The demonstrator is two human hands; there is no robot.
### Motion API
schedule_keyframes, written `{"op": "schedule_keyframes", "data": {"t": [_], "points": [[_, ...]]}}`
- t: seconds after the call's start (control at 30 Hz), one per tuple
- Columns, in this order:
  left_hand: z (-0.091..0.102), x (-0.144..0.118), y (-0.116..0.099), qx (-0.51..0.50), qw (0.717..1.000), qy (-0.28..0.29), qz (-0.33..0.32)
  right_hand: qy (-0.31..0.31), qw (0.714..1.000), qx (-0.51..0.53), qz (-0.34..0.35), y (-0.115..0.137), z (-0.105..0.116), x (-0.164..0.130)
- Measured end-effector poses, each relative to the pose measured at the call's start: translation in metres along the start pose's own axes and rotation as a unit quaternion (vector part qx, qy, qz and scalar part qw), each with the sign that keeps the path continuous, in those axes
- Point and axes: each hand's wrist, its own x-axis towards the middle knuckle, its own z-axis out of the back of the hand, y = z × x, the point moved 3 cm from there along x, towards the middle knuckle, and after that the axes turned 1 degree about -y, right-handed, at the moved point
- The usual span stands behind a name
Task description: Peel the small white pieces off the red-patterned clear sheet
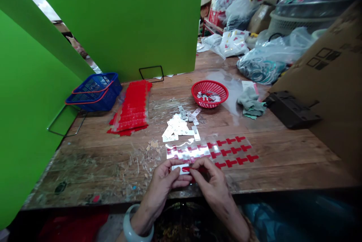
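From where I stand, the person's hands come together over the table's [291, 163] near edge, around the middle. The left hand [165, 176] grips a small white piece [175, 167] between thumb and fingers; a pale bangle [130, 227] circles that wrist. The right hand [213, 181] has thumb and forefinger closed at the piece's right end, where a red patch [185, 169] shows; I can't tell whether they pinch the patch or only press it.

Just beyond, partly under the hands, lies a clear sheet with rows of red T-like shapes [225, 152]. Farther toward the table's far edge is a loose heap of white pieces [177, 125], then a round red basket [195, 92] holding more pieces. A stack of red sheets [134, 102] lies toward the far left corner, beside a blue basket [97, 100].
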Motion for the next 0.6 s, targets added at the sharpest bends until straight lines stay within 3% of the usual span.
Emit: {"op": "schedule_keyframes", "data": {"t": [0.6], "points": [[0.0006,0.0041,0.0032,0.036,0.999,-0.022,-0.009,0.001,1.000,-0.010,0.001,0.0050,-0.0014,0.0000]]}}
